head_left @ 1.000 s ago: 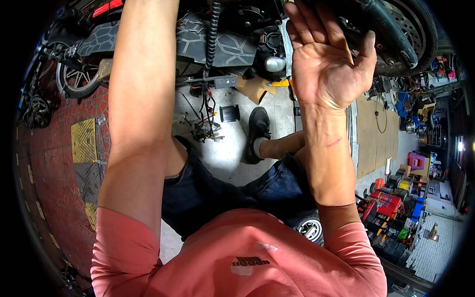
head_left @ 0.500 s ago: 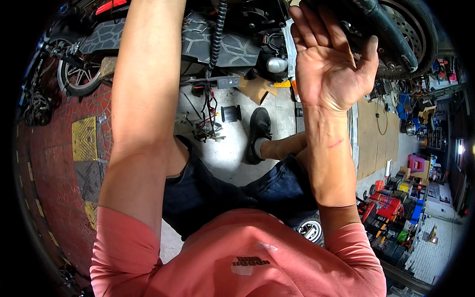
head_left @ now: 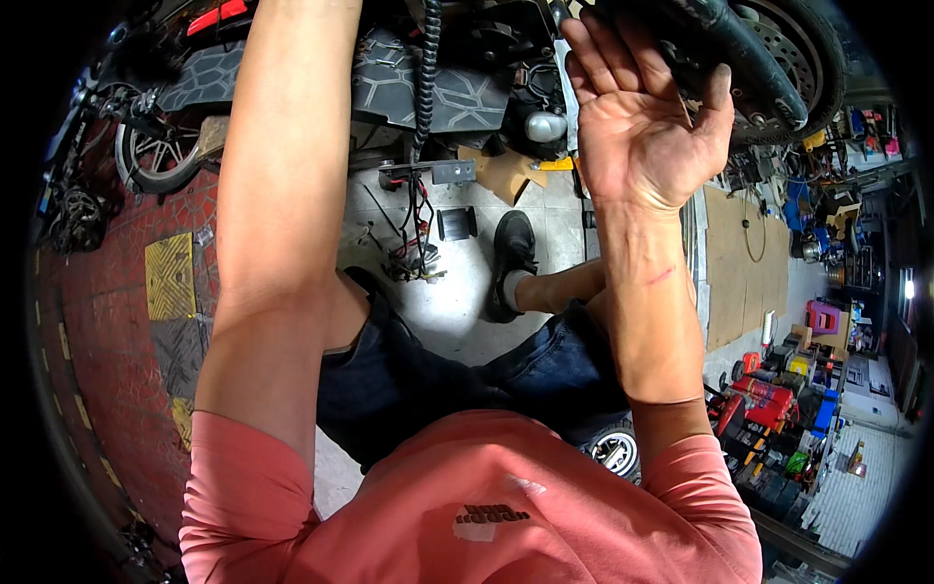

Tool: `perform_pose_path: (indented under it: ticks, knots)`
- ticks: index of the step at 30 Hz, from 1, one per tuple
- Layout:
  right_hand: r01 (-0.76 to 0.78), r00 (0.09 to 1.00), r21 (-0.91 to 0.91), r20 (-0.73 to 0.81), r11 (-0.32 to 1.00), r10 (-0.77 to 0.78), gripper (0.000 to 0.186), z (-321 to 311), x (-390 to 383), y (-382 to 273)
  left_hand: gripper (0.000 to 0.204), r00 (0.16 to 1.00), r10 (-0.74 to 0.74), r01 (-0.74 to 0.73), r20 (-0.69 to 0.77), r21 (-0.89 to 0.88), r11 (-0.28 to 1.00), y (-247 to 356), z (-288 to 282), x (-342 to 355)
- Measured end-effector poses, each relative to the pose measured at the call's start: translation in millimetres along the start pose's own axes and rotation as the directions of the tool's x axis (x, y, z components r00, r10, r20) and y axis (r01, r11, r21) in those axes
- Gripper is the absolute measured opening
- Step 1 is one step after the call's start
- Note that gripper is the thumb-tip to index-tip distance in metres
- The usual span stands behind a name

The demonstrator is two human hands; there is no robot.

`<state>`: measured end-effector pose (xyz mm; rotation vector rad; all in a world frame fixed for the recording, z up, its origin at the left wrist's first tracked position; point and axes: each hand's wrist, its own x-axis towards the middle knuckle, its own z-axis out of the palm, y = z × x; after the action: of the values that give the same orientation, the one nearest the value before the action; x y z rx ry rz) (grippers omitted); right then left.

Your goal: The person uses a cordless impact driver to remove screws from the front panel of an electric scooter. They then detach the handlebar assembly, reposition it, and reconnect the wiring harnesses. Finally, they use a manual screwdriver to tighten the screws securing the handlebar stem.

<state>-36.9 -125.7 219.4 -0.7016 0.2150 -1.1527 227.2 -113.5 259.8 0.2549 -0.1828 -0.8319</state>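
Note:
My right hand (head_left: 650, 136) is raised palm up, its fingers stretched out and nothing lying on the palm. Its fingertips reach to dark parts beside a black fork leg (head_left: 754, 58) and a wheel with a brake disc (head_left: 783, 68); whether they touch is hard to tell. My left forearm (head_left: 292, 127) runs up past the top edge, so the left hand is out of sight. Between the arms, a black spiral-wrapped cable (head_left: 426, 88) hangs in front of a grey patterned footboard (head_left: 438, 92).
Below the footboard, loose wires (head_left: 416, 229), a black bracket (head_left: 456, 224) and torn cardboard (head_left: 501, 175) lie on the pale floor. A bare wheel (head_left: 613, 452) rests by my leg. Tools and red cases (head_left: 764, 404) crowd the right side; another vehicle's wheel (head_left: 156, 151) stands at left.
My right hand has shifted slightly to the left and up, its palm still facing up. The view itself has moved a little; the left arm keeps nearly the same pose.

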Motion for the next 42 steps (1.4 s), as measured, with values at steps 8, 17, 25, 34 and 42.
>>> perform_pose_path:
  ticks: [8,17,25,34,42]
  knots:
    - [-0.054,0.985,-0.188,0.153,0.981,0.083,0.057,-22,1,-3,0.069,0.995,0.094,-0.093,0.037,-0.024,0.995,1,-7,10]
    - [-0.022,0.997,-0.773,-0.067,0.634,-0.047,0.022,-70,3,44,0.066,0.997,0.032,-0.036,-0.067,-0.054,0.998,9,-5,12]
    - [0.223,0.971,-0.949,0.237,0.222,0.037,0.049,-111,34,73,0.065,0.979,0.197,-0.188,-0.054,0.151,0.971,-2,-5,6]
    - [0.410,0.906,-0.910,0.413,0.056,0.095,0.055,-127,36,70,0.064,0.967,0.217,-0.177,-0.134,0.262,0.949,3,-15,15]
    - [0.445,0.881,-0.896,0.439,0.007,0.174,0.057,-133,39,57,0.070,0.963,0.211,-0.135,-0.167,0.379,0.916,5,-15,22]
